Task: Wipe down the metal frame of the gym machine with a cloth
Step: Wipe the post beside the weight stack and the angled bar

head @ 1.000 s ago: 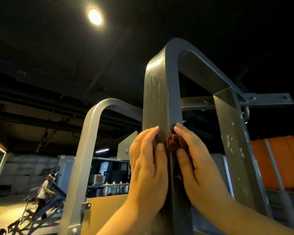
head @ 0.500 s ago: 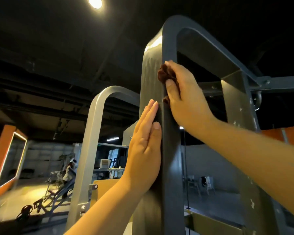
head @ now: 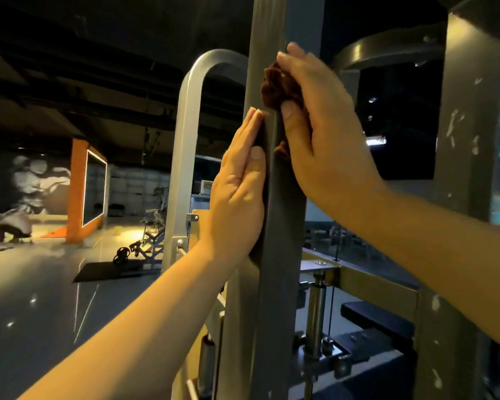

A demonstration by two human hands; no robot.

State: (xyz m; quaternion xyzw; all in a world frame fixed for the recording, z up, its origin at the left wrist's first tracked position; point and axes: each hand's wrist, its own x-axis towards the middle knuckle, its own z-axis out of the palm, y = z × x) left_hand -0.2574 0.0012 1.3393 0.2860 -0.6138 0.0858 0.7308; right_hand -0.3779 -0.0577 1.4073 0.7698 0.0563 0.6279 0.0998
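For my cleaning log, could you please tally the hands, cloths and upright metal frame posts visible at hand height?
Bare hands: 2, left hand and right hand
Cloths: 1, crumpled brown cloth
Upright metal posts: 3, dark grey post, silver arched post, paint-chipped grey post
Total: 6

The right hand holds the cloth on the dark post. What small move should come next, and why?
Probably slide the cloth down the dark post. The right hand grips it bunched against the post's edge, high up, and a long stretch of post shows below. The left hand lies flat on the post's left face, seemingly steadying.
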